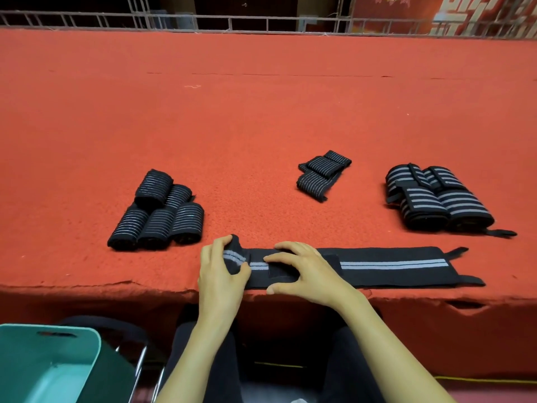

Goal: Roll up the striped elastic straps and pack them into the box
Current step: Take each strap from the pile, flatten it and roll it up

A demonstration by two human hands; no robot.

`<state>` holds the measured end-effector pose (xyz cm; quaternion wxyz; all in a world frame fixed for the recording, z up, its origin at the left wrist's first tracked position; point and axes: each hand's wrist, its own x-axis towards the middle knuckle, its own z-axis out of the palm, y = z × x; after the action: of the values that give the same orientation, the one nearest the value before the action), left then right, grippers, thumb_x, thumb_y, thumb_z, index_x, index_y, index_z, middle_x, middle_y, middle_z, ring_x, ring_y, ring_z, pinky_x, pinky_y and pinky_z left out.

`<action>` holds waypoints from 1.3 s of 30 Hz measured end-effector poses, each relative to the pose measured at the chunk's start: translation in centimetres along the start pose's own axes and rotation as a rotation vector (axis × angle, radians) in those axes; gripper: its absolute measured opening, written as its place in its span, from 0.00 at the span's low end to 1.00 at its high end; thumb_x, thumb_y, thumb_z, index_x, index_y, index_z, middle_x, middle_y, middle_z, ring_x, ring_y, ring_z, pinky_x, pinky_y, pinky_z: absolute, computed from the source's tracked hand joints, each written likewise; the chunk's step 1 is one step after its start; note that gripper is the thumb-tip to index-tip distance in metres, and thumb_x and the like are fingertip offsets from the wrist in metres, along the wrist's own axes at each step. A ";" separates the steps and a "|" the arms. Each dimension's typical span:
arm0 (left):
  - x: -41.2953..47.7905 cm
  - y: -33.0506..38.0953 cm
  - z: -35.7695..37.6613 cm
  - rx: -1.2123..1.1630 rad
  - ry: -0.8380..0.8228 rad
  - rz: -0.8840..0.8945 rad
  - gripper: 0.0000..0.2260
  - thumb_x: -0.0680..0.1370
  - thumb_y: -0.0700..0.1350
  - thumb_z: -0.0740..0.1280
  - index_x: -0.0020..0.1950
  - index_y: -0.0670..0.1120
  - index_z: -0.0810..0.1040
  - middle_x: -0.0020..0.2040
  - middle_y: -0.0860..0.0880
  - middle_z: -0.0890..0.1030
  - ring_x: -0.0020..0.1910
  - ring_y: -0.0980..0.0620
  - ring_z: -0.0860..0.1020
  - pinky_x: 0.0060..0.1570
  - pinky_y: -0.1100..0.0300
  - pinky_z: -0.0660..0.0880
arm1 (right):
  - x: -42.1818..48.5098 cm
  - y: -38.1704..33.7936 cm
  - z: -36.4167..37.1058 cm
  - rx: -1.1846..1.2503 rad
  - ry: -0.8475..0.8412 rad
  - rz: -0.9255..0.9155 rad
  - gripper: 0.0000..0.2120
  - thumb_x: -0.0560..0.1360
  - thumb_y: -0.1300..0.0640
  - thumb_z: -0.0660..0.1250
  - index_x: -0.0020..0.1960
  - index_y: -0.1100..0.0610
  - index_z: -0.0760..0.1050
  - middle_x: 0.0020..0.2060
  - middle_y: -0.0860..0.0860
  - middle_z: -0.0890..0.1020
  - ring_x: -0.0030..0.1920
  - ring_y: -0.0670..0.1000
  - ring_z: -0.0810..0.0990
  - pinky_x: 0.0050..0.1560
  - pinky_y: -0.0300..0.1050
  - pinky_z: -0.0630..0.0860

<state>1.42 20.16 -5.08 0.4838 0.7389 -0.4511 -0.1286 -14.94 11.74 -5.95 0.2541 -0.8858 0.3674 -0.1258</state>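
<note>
A black strap with two grey stripes lies flat along the near edge of the red table. The left hand grips its rolled-up left end, fingers curled over the top and thumb beneath. The right hand presses just beside the roll, fingers bent and spread. Behind the strap are rolls to the left, folded straps and a wide-striped pile to the right. The teal box sits below, left. The far banner has white characters, cropped and unreadable.
</note>
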 end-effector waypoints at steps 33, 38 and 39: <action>1.0 -2.0 -1.1 0.017 -0.049 -0.042 0.17 0.72 0.40 0.73 0.56 0.49 0.72 0.55 0.52 0.69 0.57 0.51 0.69 0.58 0.58 0.67 | -0.3 1.2 0.2 -0.026 0.096 0.073 0.42 0.62 0.24 0.59 0.71 0.41 0.64 0.71 0.38 0.63 0.72 0.37 0.56 0.75 0.45 0.37; 0.9 -2.2 -0.6 -0.014 -0.061 -0.091 0.21 0.72 0.44 0.73 0.62 0.46 0.69 0.57 0.52 0.69 0.61 0.48 0.70 0.61 0.56 0.66 | -0.4 1.3 0.4 -0.050 0.091 0.053 0.42 0.62 0.22 0.55 0.72 0.40 0.63 0.71 0.38 0.63 0.73 0.38 0.55 0.76 0.47 0.37; 1.0 -2.2 -0.5 -0.017 -0.069 -0.103 0.22 0.72 0.45 0.73 0.62 0.47 0.69 0.58 0.53 0.69 0.60 0.48 0.70 0.60 0.56 0.67 | -0.4 1.3 0.4 -0.049 0.095 0.054 0.41 0.63 0.22 0.54 0.72 0.40 0.64 0.71 0.38 0.63 0.73 0.38 0.55 0.76 0.47 0.37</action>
<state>3.51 19.99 -6.41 0.4671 0.7520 -0.4278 -0.1824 -15.86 11.40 -6.98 0.2178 -0.8745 0.4059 -0.1517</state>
